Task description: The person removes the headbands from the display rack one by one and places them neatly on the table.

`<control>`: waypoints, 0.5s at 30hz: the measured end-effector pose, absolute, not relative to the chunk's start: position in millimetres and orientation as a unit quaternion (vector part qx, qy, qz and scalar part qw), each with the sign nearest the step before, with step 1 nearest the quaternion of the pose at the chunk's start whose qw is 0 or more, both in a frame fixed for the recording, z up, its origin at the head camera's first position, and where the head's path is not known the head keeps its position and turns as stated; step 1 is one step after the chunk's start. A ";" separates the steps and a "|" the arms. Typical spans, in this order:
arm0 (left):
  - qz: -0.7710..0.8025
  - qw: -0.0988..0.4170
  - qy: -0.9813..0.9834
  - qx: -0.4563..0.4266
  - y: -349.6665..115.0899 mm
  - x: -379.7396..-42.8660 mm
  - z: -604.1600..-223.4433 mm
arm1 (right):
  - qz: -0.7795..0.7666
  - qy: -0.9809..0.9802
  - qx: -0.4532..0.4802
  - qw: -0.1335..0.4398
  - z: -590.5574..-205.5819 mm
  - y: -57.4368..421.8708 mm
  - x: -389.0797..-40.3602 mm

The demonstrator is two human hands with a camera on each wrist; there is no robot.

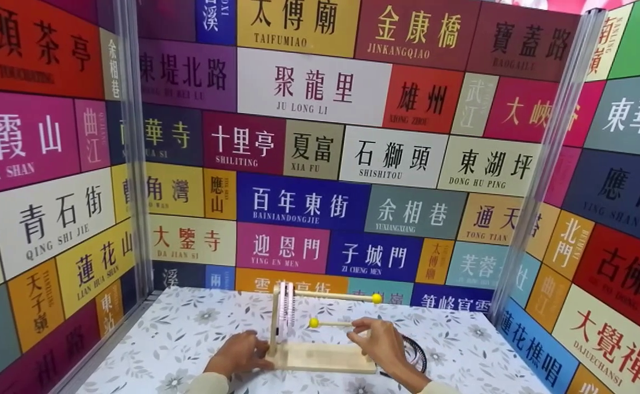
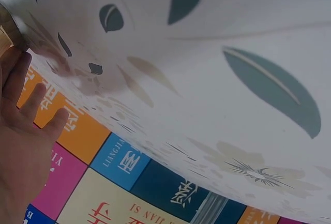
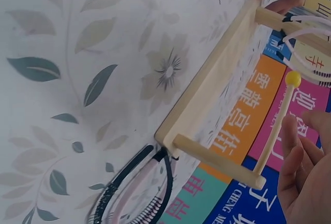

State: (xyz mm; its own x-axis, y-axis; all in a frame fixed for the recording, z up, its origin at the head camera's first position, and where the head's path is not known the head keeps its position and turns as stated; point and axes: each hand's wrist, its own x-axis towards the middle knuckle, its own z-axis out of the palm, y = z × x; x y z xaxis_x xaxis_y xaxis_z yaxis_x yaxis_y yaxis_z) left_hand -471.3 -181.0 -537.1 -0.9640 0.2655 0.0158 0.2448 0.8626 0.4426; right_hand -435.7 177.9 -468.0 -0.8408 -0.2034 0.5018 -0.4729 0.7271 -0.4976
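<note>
A light wooden display stand (image 1: 325, 357) has a flat base, a tall post at its left and a short post (image 3: 217, 159) at its right end. Several headbands (image 1: 286, 306) hang on its upper rod, which ends in a yellow ball (image 1: 377, 298). The lower rod (image 3: 274, 131) carries another yellow ball (image 3: 292, 79). My left hand (image 1: 239, 353) holds the stand's left end, fingers and thumb about the base corner. My right hand (image 1: 380, 342) is beside the lower rod near the short post, its fingers (image 3: 290, 175) loosely bent and the rod passing in front of them.
Black and pink headbands (image 3: 137, 188) lie on the table by the stand's right end. The tabletop (image 1: 188, 312) has a leaf and flower pattern. Panels of coloured signs (image 1: 303, 205) rise behind and at both sides, with metal posts (image 1: 137, 164) at the corners.
</note>
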 end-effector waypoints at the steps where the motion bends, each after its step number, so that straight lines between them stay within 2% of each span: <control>1: 0.236 0.031 0.963 0.123 -180.8 -471.1 -536.3 | 0.323 -0.904 0.191 0.207 -467.3 176.0 -435.9; 15: 0.276 0.043 0.954 0.109 -181.8 -468.9 -534.7 | 0.315 -0.894 0.230 0.220 -465.1 143.4 -439.1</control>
